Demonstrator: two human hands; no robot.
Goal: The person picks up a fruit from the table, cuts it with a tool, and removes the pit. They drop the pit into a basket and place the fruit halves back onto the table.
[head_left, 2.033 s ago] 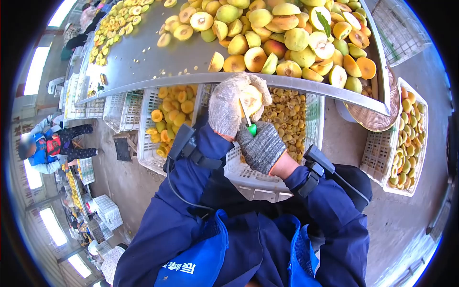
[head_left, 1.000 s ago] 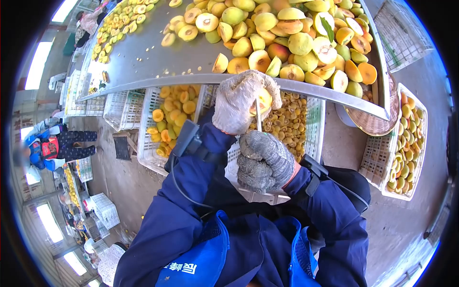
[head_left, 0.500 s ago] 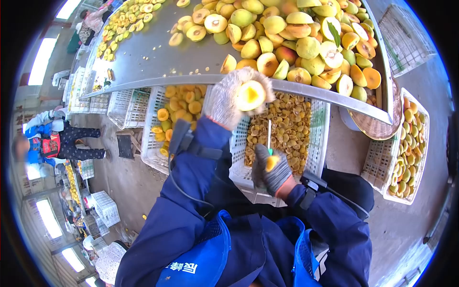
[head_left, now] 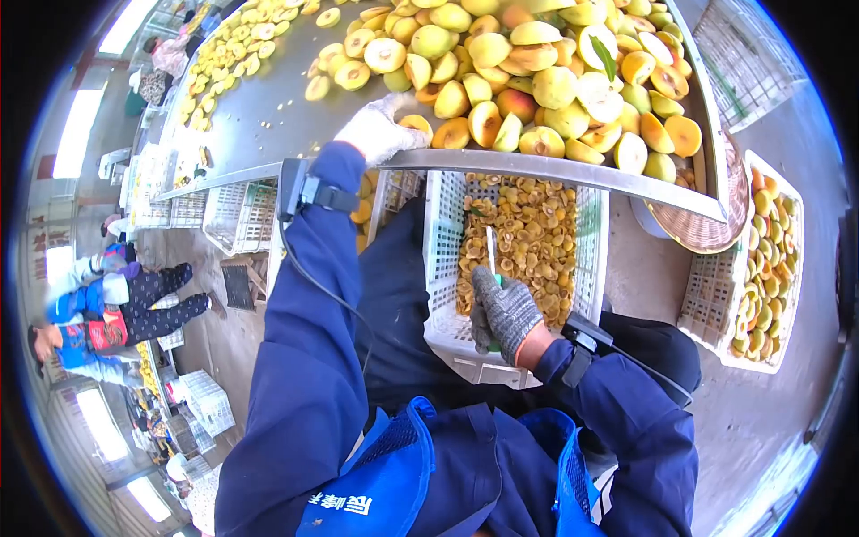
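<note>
My left hand (head_left: 380,130), in a white glove, reaches over the metal table's front edge. Its thumb and fingers close around a cut peach half (head_left: 414,126) at the near side of the fruit pile; part of the grip is hidden. My right hand (head_left: 508,313), in a grey knit glove, is wrapped around a knife with a green handle and a narrow metal blade (head_left: 490,246) pointing away from me. It hovers above a white crate (head_left: 445,304) of small brownish-yellow fruit pieces (head_left: 528,228). Halved yellow peaches (head_left: 555,85) lie heaped on the table.
The metal table (head_left: 277,134) has a raised front lip. A wicker basket (head_left: 720,224) and a crate of peaches (head_left: 761,277) stand on the right. White crates (head_left: 237,215) line the left, with another person (head_left: 98,322) farther off.
My left hand has left the peach half it held over the crate and moved up and left to the pile. The orange piece at my right glove is gone; the knife stays in that hand.
</note>
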